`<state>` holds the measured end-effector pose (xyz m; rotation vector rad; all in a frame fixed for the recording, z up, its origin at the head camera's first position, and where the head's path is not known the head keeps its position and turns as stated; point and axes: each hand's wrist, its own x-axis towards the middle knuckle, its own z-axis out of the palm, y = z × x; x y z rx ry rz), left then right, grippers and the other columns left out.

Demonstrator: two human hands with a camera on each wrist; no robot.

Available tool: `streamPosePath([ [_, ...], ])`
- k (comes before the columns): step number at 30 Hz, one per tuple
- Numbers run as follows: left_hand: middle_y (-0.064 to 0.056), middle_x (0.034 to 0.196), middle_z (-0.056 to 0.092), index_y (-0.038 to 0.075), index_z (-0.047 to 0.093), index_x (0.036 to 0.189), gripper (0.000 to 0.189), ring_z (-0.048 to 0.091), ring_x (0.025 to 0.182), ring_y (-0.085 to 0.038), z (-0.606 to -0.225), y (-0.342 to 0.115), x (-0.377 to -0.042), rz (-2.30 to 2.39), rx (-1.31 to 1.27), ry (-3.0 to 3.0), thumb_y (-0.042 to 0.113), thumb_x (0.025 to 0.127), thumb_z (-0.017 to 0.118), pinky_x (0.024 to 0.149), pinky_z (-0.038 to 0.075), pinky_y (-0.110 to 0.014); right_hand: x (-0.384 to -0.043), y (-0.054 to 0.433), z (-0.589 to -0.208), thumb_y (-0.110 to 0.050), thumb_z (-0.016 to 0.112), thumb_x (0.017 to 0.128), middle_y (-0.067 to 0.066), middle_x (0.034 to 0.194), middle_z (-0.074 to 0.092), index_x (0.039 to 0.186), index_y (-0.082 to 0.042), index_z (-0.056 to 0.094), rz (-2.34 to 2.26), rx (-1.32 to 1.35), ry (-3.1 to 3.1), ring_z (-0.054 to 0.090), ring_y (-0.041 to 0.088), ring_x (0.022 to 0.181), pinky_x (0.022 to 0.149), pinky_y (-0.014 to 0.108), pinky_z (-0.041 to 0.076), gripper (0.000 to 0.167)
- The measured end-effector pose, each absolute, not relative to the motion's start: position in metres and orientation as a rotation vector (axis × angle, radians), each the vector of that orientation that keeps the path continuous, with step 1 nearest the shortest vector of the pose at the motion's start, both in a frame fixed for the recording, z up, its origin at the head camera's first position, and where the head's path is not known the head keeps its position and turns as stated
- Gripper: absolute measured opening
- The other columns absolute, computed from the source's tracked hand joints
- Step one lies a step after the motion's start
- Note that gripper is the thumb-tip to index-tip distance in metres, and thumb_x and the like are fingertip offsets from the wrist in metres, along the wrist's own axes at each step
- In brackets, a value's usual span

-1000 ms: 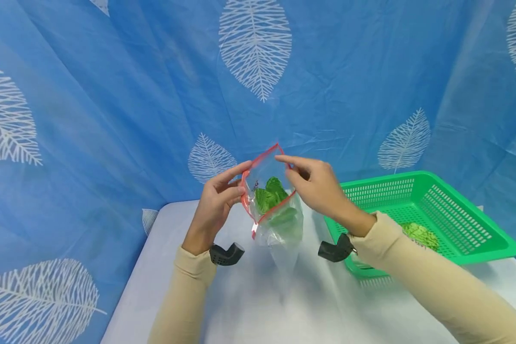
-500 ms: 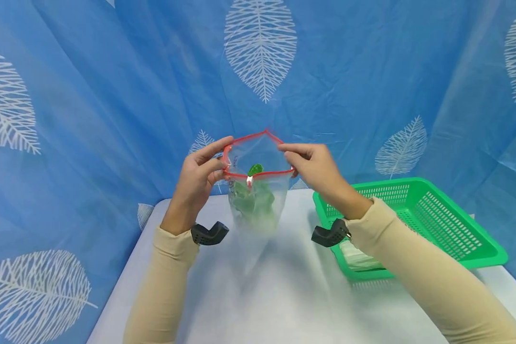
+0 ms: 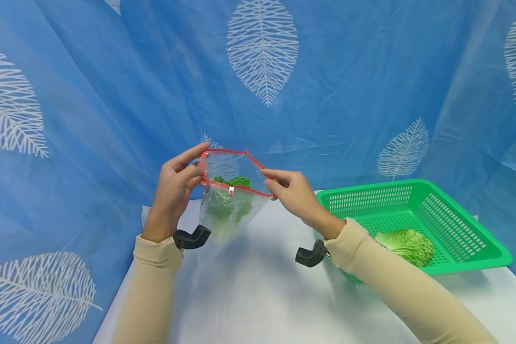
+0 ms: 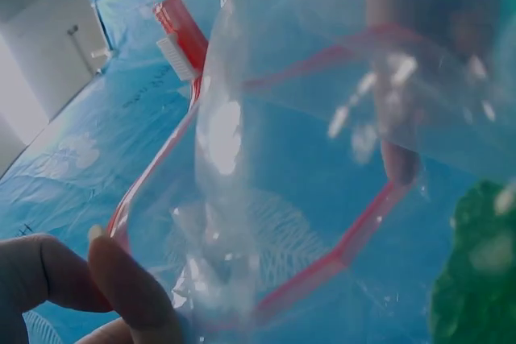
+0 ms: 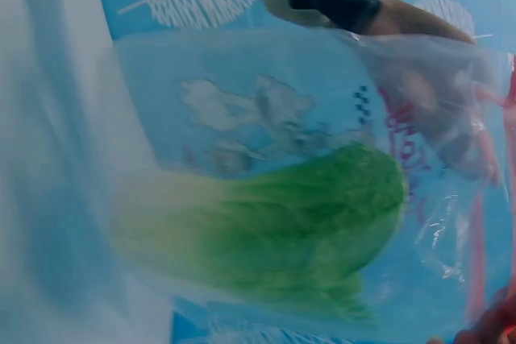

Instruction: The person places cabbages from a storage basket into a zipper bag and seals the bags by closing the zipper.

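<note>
Between my hands hangs a clear zip bag with a red rim and a white slider; its mouth stands spread. My left hand pinches the rim's left end between thumb and fingers. At the right corner of the rim, my right hand pinches the red edge. A leafy green vegetable with a pale base lies inside the bag, its leaf tips showing near the mouth. In the left wrist view the slider is sharp, while the right hand is blurred behind the film.
A green perforated basket stands at the right, with a pale green cabbage in it, partly behind the right sleeve. Under everything is a white table. A blue curtain with white leaf prints hangs behind.
Both hands and the bag have moved left. My right hand, earlier with its index finger stretched across the mouth, now pinches the right corner. The bag's mouth has been drawn wider sideways.
</note>
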<state>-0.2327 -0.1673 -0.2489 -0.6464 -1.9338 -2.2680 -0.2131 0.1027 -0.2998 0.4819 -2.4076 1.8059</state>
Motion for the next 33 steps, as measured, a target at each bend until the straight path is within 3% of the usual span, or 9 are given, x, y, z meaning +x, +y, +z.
streamPosePath([
  [7, -0.015, 0.117, 0.059, 0.004, 0.061, 0.142, 0.055, 0.051, 0.077, -0.017, -0.261, -0.187, -0.227, -2.136, -0.619, -2.024, -0.01, 0.091, 0.049, 0.054, 0.045, -0.027, -0.208, 0.071, -0.344, -0.016, 0.059, 0.104, 0.01, 0.089, 0.061, 0.146, -0.012, 0.058, 2.002, 0.535, -2.258, 0.065, 0.033, 0.085, 0.075, 0.031, 0.051, 0.042],
  [12, -0.016, 0.098, 0.06, 0.006, 0.059, 0.145, 0.057, 0.05, 0.069, -0.017, -0.295, -0.183, -0.22, -2.068, -0.649, -2.226, -0.008, 0.09, 0.049, 0.054, 0.043, -0.032, -0.193, 0.06, -0.385, -0.009, 0.061, 0.103, 0.01, 0.089, 0.058, 0.148, -0.008, 0.056, 2.064, 0.41, -2.244, 0.065, 0.027, 0.079, 0.073, 0.029, 0.055, 0.045],
  [17, -0.017, 0.104, 0.059, 0.007, 0.059, 0.145, 0.056, 0.05, 0.068, -0.017, -0.324, -0.163, -0.219, -2.088, -0.742, -2.245, -0.006, 0.091, 0.051, 0.056, 0.045, -0.035, -0.171, 0.068, -0.416, -0.006, 0.062, 0.1, 0.01, 0.089, 0.057, 0.148, -0.013, 0.055, 2.107, 0.244, -2.228, 0.065, 0.028, 0.079, 0.072, 0.03, 0.056, 0.049],
  [19, -0.017, 0.113, 0.059, 0.007, 0.059, 0.145, 0.055, 0.049, 0.066, -0.019, -0.333, -0.153, -0.219, -2.088, -0.811, -2.237, -0.005, 0.092, 0.053, 0.055, 0.046, -0.034, -0.163, 0.073, -0.423, -0.004, 0.062, 0.1, 0.01, 0.088, 0.058, 0.149, -0.014, 0.055, 2.111, 0.207, -2.227, 0.064, 0.028, 0.078, 0.072, 0.03, 0.057, 0.051],
  [24, -0.017, 0.123, 0.058, 0.005, 0.06, 0.143, 0.053, 0.046, 0.061, -0.018, -0.365, -0.119, -0.215, -2.108, -0.969, -2.264, -0.006, 0.091, 0.053, 0.049, 0.043, -0.029, -0.151, 0.089, -0.443, 0.002, 0.063, 0.096, 0.011, 0.09, 0.061, 0.146, -0.007, 0.057, 2.017, 0.115, -2.273, 0.064, 0.019, 0.078, 0.07, 0.027, 0.057, 0.051],
  [29, -0.015, 0.129, 0.058, 0.002, 0.06, 0.142, 0.055, 0.05, 0.066, -0.015, -0.4, -0.09, -0.211, -2.164, -1.065, -2.293, -0.009, 0.089, 0.053, 0.051, 0.044, -0.027, -0.137, 0.107, -0.463, 0.002, 0.061, 0.097, 0.021, 0.114, 0.068, 0.144, -0.001, 0.057, 2.153, -0.107, -2.215, 0.068, 0.016, 0.091, 0.077, 0.03, 0.058, 0.047],
  [33, -0.016, 0.127, 0.059, 0.005, 0.062, 0.141, 0.055, 0.049, 0.064, -0.015, -0.419, -0.077, -0.211, -2.17, -1.072, -2.291, -0.008, 0.089, 0.053, 0.052, 0.045, -0.027, -0.123, 0.121, -0.472, -0.003, 0.06, 0.099, 0.021, 0.127, 0.067, 0.147, 0.0, 0.053, 2.278, -0.262, -2.171, 0.068, 0.021, 0.1, 0.08, 0.033, 0.058, 0.048],
])
